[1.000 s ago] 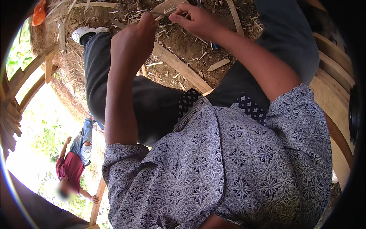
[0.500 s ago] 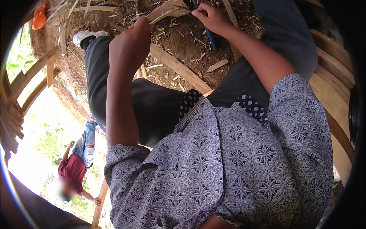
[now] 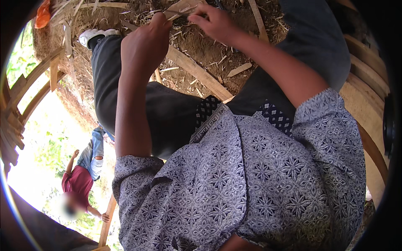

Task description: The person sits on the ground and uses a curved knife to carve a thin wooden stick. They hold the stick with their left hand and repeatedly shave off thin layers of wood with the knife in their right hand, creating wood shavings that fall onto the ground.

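Near the top of the head view, my left hand (image 3: pixel 144 48) is closed, its back toward me, at the near end of a thin pale wooden strip (image 3: pixel 179 16). My right hand (image 3: pixel 213 25) is to the right of it, thumb and fingers pinched together. From that pinch a narrow dark piece points toward my left hand and lies against the strip; I cannot make out whether it is a blade. A wider pale board (image 3: pixel 184 5) lies just beyond the strip. My left fingers are mostly hidden behind the fist.
A long wooden plank (image 3: pixel 199 73) lies on the earth between my legs, among shavings and a short offcut (image 3: pixel 240 70). Curved timbers (image 3: pixel 364 58) stand at the right, more (image 3: pixel 31 90) at the left. A person in a red shirt (image 3: pixel 78 180) grips a post (image 3: pixel 107 219) lower left.
My right hand has moved left, closer to my left hand, carrying the narrow dark piece along the strip. My left hand has shifted only slightly.
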The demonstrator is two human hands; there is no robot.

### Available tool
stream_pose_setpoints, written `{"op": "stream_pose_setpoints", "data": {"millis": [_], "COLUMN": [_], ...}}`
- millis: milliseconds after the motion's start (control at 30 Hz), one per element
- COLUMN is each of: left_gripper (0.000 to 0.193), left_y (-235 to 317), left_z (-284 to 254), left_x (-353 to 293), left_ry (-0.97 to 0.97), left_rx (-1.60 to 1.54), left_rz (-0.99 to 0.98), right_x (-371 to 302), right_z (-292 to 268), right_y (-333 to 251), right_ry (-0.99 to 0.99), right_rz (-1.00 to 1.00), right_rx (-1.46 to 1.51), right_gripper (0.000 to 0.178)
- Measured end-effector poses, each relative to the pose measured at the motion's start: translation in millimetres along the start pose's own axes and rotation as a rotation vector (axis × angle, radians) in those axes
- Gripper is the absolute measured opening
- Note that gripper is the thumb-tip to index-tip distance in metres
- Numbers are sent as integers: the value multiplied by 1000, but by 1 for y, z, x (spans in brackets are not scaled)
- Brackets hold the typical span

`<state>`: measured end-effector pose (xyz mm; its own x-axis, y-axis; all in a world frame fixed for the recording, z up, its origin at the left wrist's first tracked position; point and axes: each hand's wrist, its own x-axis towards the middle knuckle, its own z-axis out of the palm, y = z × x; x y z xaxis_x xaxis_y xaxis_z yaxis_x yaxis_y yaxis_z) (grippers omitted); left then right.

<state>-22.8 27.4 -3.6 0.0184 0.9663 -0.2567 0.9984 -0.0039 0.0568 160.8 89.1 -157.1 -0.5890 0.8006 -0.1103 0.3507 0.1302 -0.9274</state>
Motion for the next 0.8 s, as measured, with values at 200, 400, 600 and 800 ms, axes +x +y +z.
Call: {"op": "stream_pose_setpoints", "data": {"millis": [200,400,600,800], "left_gripper": [20,21,22,23], "left_y": [-3,3,7,6], "left_z": [5,4,5,9], "left_x": [-1,5,7,8], "left_ry": [12,32,45,118], "left_rx": [-18,-25,-7,-42], "left_rz": [-42,-44,-66,-40], "right_x": [-5,-2,-4,-1], "right_z": [-23,-15,-16,-18], "right_y": [9,-49,-59,-57], "right_ry": [-99,-97,-31,-101], "right_rz": [169,156,89,165], "right_rx": [-55,33,181,96], "right_gripper": [33,36,38,38]}}
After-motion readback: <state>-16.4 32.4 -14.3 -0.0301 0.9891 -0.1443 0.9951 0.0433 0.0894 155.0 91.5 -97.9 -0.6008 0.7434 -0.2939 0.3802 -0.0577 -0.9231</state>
